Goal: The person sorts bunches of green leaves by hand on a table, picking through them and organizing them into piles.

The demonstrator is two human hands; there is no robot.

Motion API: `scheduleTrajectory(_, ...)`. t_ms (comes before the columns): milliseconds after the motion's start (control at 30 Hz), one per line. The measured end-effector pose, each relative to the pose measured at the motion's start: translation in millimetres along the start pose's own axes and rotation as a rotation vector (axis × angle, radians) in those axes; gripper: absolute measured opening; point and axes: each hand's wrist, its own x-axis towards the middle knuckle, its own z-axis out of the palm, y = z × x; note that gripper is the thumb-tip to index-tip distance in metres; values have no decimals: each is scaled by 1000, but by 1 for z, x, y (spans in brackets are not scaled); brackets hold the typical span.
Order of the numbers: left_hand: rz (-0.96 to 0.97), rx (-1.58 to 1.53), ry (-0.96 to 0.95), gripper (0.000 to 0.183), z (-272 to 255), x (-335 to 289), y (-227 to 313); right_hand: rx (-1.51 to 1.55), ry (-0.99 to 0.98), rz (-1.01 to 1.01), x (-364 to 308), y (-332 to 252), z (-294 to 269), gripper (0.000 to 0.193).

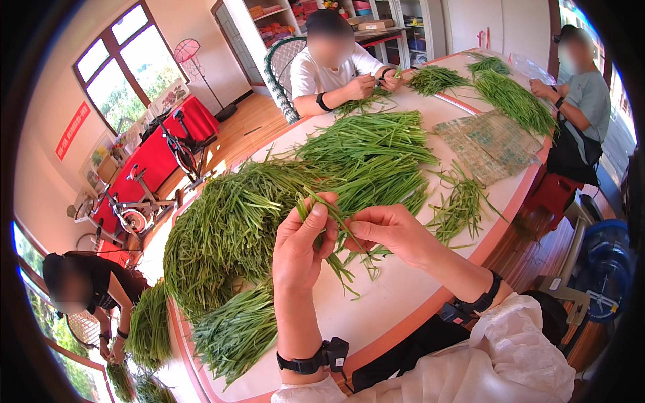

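Observation:
My left hand (300,250) is raised over the round white table (396,295) and grips a small bunch of green chive stalks (336,232) between thumb and fingers. My right hand (386,230) pinches the same stalks just to the right, its fingertips touching the leaves. Loose ends hang down below both hands. Both wrists wear black bands. A large heap of green chives (232,225) lies directly behind and to the left of my hands.
More chive piles (376,151) cover the table's middle, and a small bunch (460,205) lies right. A woven mat (490,144) lies far right. Three other people sit around the table handling greens. An exercise bike (134,208) and red table stand at left.

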Motion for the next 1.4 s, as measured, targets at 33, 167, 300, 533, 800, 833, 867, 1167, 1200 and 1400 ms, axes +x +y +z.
scheduleTrajectory(33, -1, -2, -11, 19, 0, 0, 0, 16, 12, -5, 0, -1, 1, 28)
scheduleTrajectory(167, 9, -3, -30, 19, -2, 0, 0, 12, -16, 21, 4, 0, -4, 27)
scheduleTrajectory(300, 8, 1, -1, 19, -2, 1, -1, 28, 8, -20, 3, 1, -3, 28)
scheduleTrajectory(533, 19, 0, 29, 19, 1, 1, -1, 79, 24, -50, 5, 1, -1, 25)
scheduleTrajectory(800, 33, -18, 34, 18, 1, 1, -3, -58, 57, -112, 3, 0, 1, 20)
scheduleTrajectory(833, 26, -24, 17, 17, 1, 2, -4, -77, 66, -147, 3, 3, 1, 19)
scheduleTrajectory(867, 19, -31, 0, 16, 1, 3, -5, -97, 76, -183, 3, 4, 2, 19)
scheduleTrajectory(1167, 128, -97, 102, 15, -13, 4, 7, -102, -64, -8, -11, -2, -21, 20)
scheduleTrajectory(1200, 136, -95, 108, 15, -15, 4, 8, -97, -55, -11, -14, -1, -27, 22)
scheduleTrajectory(1400, 135, -167, 103, 16, -20, 5, 7, -325, -3, 126, -41, -3, -84, 23)
